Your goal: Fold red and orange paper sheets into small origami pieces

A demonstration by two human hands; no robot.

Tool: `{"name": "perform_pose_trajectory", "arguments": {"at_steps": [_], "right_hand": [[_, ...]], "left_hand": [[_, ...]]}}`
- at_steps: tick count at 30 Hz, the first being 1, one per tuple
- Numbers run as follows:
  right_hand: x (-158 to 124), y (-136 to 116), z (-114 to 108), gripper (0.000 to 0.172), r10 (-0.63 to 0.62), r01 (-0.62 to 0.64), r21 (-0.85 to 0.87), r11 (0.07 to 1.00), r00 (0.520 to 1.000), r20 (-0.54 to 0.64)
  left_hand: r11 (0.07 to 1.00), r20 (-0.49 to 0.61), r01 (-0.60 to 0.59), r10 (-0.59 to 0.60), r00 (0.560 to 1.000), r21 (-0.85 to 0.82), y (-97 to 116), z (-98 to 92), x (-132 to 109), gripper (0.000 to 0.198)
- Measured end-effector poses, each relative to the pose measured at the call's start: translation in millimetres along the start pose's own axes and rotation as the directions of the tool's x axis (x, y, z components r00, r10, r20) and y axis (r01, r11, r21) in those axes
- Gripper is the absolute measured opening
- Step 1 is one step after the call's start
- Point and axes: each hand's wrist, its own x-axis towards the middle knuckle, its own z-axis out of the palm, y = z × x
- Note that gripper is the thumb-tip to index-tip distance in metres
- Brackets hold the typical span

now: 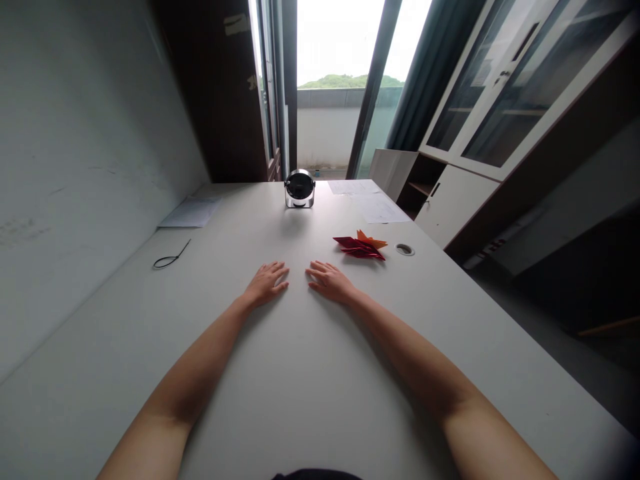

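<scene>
Fingers (281, 271) of both hands lay released and loosely spread, palms down on the white desk (310, 400), with their tips turned inward toward each other across a narrow gap. At the far left, beside the wall, some white sheets (190, 212) lay flat on the desk, and nearer the person was a thin black cable tie (179, 256) bent into a loop, its straight tail slanting up to the right, well apart from the left hand (267, 283). That hand rested just left of the middle, its thumb set off from the other fingers. Farther back, about in line with the gap between the hands, stood a round, black-faced device (300, 185) in a silvery bracket; what it was could not be told. Next came the right hand (331, 283), its fingertips pointing left. Just beyond its back, to the right of those fingertips and apart from them, lay the shiny red folded paper (360, 249), its pointed ends spread sideways. The orange folded paper (373, 240) showed behind it, partly covered, its tips sticking out at the top and right. Printed sheets (383, 209) lay farther back, and a round cable grommet (405, 250) sat just right of the folded papers, near the desk's right edge.
</scene>
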Motion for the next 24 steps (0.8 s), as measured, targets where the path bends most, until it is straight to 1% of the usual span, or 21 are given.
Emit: {"name": "perform_pose_trajectory", "arguments": {"at_steps": [24], "right_hand": [[0.1, -0.1, -0.4, 0.052, 0.006, -0.006, 0.010, 1.000, 1.000, 0.005]], "left_hand": [[1.000, 0.006, 0.002, -0.002, 1.000, -0.011, 4.5, -5.2, -1.7, 0.055]]}}
